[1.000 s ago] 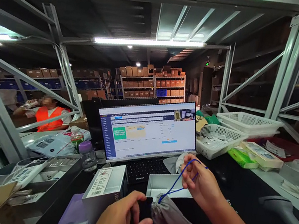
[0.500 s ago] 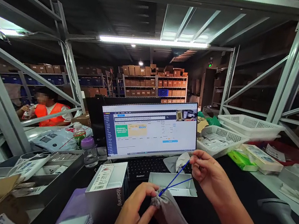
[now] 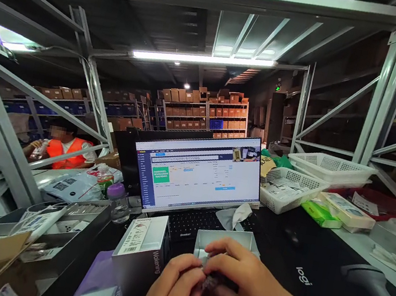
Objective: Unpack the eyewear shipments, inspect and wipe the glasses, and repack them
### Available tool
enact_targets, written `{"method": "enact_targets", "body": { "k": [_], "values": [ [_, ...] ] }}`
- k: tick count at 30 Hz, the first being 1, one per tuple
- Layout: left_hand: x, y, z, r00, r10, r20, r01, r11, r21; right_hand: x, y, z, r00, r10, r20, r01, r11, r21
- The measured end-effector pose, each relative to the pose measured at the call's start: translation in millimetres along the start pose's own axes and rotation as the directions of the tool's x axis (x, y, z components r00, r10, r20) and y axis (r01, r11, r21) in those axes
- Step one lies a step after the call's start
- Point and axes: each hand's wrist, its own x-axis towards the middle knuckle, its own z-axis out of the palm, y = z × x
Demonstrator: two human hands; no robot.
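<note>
My left hand (image 3: 173, 289) is closed, gripping the bunched neck of a grey drawstring pouch (image 3: 209, 284). My right hand (image 3: 251, 282) has its fingers bent in against the left fingertips, pinching at the same neck. Fingers hide most of the pouch, and its blue cord is out of sight. Just behind the hands lies an open, shallow grey box part (image 3: 243, 238), partly covered by the right hand. To the left of them stands a grey box (image 3: 139, 273) printed "Wakening", with a barcode label on top.
A monitor (image 3: 196, 178) and black keyboard (image 3: 188, 224) stand behind. White baskets (image 3: 287, 204) and a scanner (image 3: 370, 280) are at right, beside a black "logi" mat (image 3: 303, 276). A purple-capped bottle (image 3: 121, 206) stands left. A co-worker in an orange vest (image 3: 63, 152) sits beyond.
My right hand has come down and left from the stretched blue cord to the pouch's neck, meeting my left hand. The pouch's body, spread to the right before, is now mostly hidden.
</note>
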Motion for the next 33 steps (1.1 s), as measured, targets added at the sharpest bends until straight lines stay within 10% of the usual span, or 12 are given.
{"method": "enact_targets", "body": {
  "k": [4,7,13,20,25,30,33],
  "values": [
    [15.8,1.1,-18.2,0.88,0.001,0.476,-0.043,0.996,0.078,5.3,3.8,0.8,0.996,-0.03,0.086,0.036,0.997,-0.067],
    [27.6,1.4,-37.4,0.801,-0.062,0.595,-0.059,0.982,0.181,7.6,10.1,-7.9,0.988,-0.083,0.133,0.102,0.984,-0.147],
    [29.0,-3.5,-56.1,0.977,-0.099,0.188,0.068,0.984,0.163,10.5,34.6,-24.9,0.974,-0.147,-0.173,0.102,0.964,-0.245],
    [13.3,-7.0,9.2,0.958,-0.279,0.059,0.285,0.943,-0.174,9.5,37.8,9.9,0.791,-0.358,-0.496,0.244,0.928,-0.28],
    [11.2,-27.7,31.2,0.978,-0.204,0.03,0.207,0.965,-0.16,5.8,38.5,16.8,0.816,-0.402,-0.416,0.358,0.916,-0.183],
    [19.6,-50.7,21.0,0.979,0.194,-0.055,-0.189,0.978,0.088,-4.7,21.1,-15.6,0.942,-0.293,-0.161,0.286,0.956,-0.065],
    [18.7,-49.6,17.2,0.97,0.226,-0.091,-0.213,0.968,0.133,-14.2,2.0,-33.1,0.97,-0.237,-0.055,0.232,0.968,-0.096]
  ]
}}
